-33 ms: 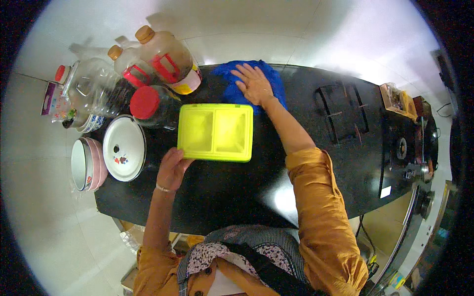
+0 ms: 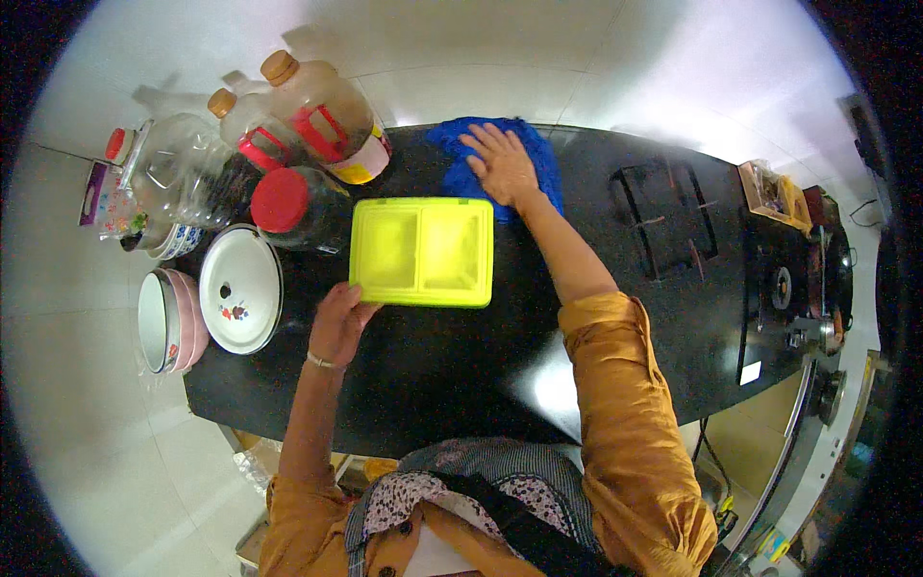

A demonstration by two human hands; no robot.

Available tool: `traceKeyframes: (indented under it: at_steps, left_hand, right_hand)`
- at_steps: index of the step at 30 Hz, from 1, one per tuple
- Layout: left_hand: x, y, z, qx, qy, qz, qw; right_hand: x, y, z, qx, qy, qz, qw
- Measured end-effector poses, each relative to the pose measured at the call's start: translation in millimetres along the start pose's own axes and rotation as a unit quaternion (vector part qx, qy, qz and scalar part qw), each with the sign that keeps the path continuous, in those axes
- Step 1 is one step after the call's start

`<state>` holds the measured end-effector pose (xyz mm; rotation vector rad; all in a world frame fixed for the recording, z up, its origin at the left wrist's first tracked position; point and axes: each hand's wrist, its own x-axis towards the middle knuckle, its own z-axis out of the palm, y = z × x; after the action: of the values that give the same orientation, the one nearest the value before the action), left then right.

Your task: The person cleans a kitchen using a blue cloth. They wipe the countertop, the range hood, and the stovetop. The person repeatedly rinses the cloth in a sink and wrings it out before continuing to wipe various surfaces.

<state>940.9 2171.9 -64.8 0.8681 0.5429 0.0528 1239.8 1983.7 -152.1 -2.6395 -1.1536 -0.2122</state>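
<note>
My left hand (image 2: 342,319) has its fingers closed on the near left corner of a lime-green two-compartment plastic container (image 2: 418,252). Its thumb shows at the rim; the fingertips are hidden beneath. Farther back and to the right, my right hand (image 2: 506,171) presses flat on a crumpled blue cloth (image 2: 460,162), fingers spread. Part of the cloth lies under that palm, close to the wall.
Left of the container stand a red-lidded jar (image 2: 281,200), large plastic bottles (image 2: 336,115), a white enamel lid (image 2: 240,293) and stacked bowls (image 2: 173,322). A black rack-like frame (image 2: 665,216) lies on the dark counter (image 2: 433,385). A gas stove (image 2: 781,298) is at the right.
The blue cloth and my right hand have shifted slightly to the right. The green container, with my left hand on it, has moved a little away from me.
</note>
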Motion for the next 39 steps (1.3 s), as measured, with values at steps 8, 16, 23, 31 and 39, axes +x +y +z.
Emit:
traceKeyframes:
  at_steps: [8, 16, 23, 31, 39]
  left_hand:
    - [76, -42, 1, 0.400, -0.083, 0.187, 0.893]
    - [121, -46, 35, -0.068, 0.010, 0.033, 0.997]
    - [141, -42, 49, -0.033, 0.048, 0.087, 0.995]
    - [153, -37, 16, 0.006, 0.077, 0.065, 0.995]
    - [70, -84, 139, 0.336, 0.011, 0.331, 0.882]
  right_hand:
    - [-70, 88, -27, -0.068, 0.078, 0.203, 0.974]
    - [-120, 40, -36, -0.073, 0.033, 0.157, 0.984]
    - [-218, -80, -74, 0.052, -0.046, 0.056, 0.996]
    - [-165, -3, -53, 0.034, 0.057, 0.104, 0.992]
    - [-245, -113, -74, 0.050, -0.031, 0.076, 0.995]
